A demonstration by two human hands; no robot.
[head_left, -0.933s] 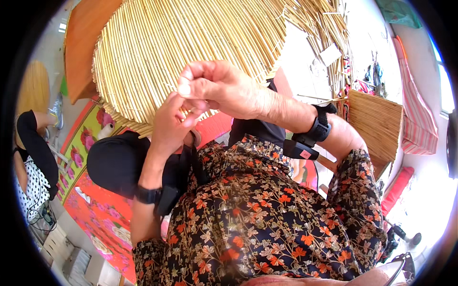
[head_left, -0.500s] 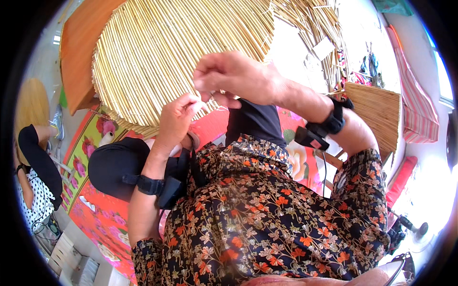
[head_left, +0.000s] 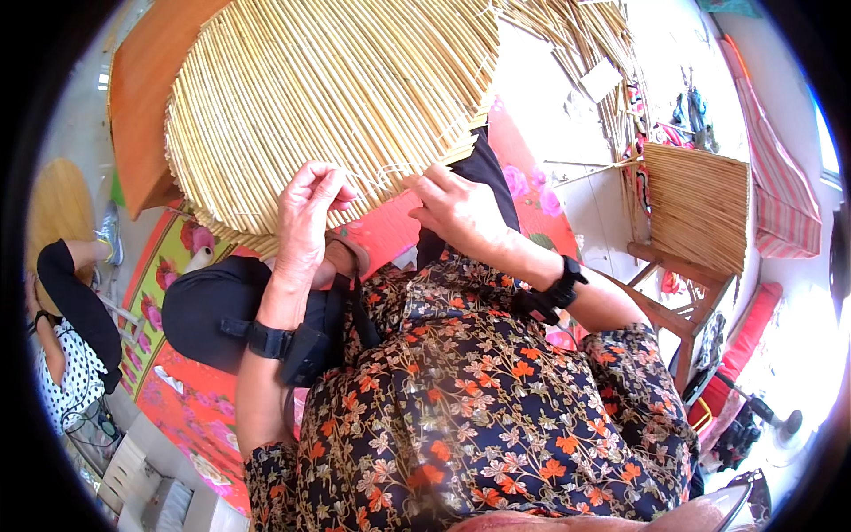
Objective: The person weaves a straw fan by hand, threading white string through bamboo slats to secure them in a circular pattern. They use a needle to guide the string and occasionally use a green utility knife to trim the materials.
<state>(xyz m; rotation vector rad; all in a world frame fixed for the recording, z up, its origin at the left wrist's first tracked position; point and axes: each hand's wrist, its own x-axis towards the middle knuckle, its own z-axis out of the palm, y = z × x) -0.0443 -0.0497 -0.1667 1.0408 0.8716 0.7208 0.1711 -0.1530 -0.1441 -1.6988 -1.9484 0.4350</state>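
Observation:
A large round mat of thin pale reeds (head_left: 328, 97) lies in front of me, its near rim over my lap. My left hand (head_left: 306, 217) is at that rim with fingers bent, pinching a thin white string (head_left: 381, 175) that runs along the mat's edge. My right hand (head_left: 456, 206) pinches the same string a little to the right, fingers closed on it. Both wrists wear black bands. My flowered blouse (head_left: 470, 408) fills the lower part of the view.
An orange-brown board (head_left: 146, 80) lies under the mat. Loose reeds (head_left: 585, 44) are piled at the back right. A smaller reed panel (head_left: 696, 204) rests on a wooden stand at right. Another person (head_left: 66, 337) sits at far left on a red flowered floor cloth (head_left: 177, 399).
Both hands have dropped from above the mat's middle to its near rim and drawn apart, the string now stretched between them.

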